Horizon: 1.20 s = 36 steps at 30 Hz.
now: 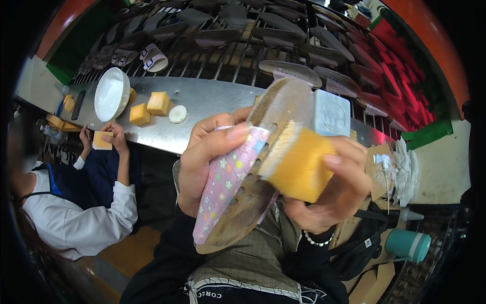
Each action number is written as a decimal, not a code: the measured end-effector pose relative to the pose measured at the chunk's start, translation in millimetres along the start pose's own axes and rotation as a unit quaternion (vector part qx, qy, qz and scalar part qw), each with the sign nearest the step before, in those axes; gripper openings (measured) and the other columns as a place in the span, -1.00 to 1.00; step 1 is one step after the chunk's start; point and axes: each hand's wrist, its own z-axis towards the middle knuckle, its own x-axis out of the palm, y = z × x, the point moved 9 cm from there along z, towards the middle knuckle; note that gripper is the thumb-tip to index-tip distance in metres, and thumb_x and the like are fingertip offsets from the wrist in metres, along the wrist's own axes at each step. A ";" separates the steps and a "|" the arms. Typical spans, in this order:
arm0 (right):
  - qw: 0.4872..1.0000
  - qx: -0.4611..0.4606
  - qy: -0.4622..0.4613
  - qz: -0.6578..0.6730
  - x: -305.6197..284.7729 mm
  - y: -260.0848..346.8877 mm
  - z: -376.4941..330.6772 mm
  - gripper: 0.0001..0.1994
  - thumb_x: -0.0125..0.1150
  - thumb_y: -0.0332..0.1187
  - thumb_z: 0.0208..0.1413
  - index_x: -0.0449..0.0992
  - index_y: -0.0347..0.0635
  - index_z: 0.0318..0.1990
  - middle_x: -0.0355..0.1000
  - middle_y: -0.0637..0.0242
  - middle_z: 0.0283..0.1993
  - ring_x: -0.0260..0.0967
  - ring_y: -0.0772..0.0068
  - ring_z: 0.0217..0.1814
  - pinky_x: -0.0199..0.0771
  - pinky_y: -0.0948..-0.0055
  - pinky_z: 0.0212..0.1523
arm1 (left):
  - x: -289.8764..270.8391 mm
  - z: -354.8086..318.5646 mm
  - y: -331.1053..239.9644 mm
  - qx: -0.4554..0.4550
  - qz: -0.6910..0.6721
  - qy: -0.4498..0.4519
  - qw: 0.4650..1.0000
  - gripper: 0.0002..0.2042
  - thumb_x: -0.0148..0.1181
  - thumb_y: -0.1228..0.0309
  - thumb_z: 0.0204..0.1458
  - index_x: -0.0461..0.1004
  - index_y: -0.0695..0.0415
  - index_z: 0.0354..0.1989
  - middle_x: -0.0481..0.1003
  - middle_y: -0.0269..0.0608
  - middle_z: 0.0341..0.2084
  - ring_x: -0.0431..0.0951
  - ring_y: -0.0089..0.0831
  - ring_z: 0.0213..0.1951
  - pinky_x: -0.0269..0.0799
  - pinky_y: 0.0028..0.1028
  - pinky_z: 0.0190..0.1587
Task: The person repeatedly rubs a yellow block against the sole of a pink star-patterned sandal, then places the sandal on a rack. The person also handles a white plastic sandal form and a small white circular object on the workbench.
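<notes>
My left hand (201, 157) is wrapped around a sandal (225, 223) with a brown sole and a pink strap (227, 182) printed with pastel stars. The thumb lies across the strap. The sandal is tilted up in front of my lap, its sole facing me. In my right hand (347, 185), which wears a white bead bracelet (318, 240), is a yellow sponge block (298, 164). Its whitish edge is against the sandal's sole near the middle; the sponge is a little blurred.
A metal table (202, 93) carries a white bowl (112, 95), yellow sponge blocks (158, 103), a round white lid (177, 114) and a pale blue box (331, 114). Beyond, sandals fill a barred rack (243, 66), lit red at right. A co-worker (86, 218) sits left, holding a sponge.
</notes>
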 end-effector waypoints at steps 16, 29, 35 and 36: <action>0.997 -0.063 0.030 -0.031 4.9 16.5 15.3 -0.35 0.50 0.11 -0.13 0.31 0.04 0.01 0.53 0.28 -0.14 0.26 0.25 -0.11 0.30 0.26 -0.11 | 12.5 -5.1 4.3 -0.049 0.055 0.007 0.997 -0.70 0.21 0.51 0.04 0.34 0.21 -0.72 0.49 0.19 0.05 0.57 -0.47 -0.24 0.40 -0.53 -0.11; 0.992 -0.081 0.091 -0.017 18.7 31.0 5.7 -0.44 0.39 0.26 -0.11 0.37 0.16 -0.12 0.53 0.46 -0.21 0.25 0.34 -0.14 0.19 0.17 0.01 | 14.5 4.1 -4.2 -0.028 0.106 -0.003 0.994 -0.67 0.25 0.45 0.04 0.31 0.20 -0.72 0.51 0.13 0.04 0.54 -0.50 -0.20 0.36 -0.52 -0.09; 0.999 -0.036 0.009 -0.007 26.0 40.0 -4.9 -0.56 0.36 0.22 -0.05 0.38 0.22 -0.22 0.54 0.54 -0.33 0.27 0.43 -0.20 0.20 0.18 0.02 | 11.1 11.1 -8.4 -0.002 0.106 0.005 0.994 -0.71 0.28 0.39 0.04 0.41 0.21 -0.67 0.56 -0.10 -0.10 0.49 -0.66 -0.34 0.33 -0.62 -0.22; 0.999 -0.032 -0.002 -0.005 27.0 41.2 -7.0 -0.58 0.34 0.21 -0.03 0.38 0.23 -0.22 0.54 0.54 -0.34 0.27 0.45 -0.21 0.20 0.18 0.02 | 10.5 12.4 -9.2 0.001 0.104 0.009 0.995 -0.72 0.29 0.39 0.03 0.43 0.22 -0.65 0.58 -0.15 -0.17 0.48 -0.68 -0.36 0.32 -0.63 -0.25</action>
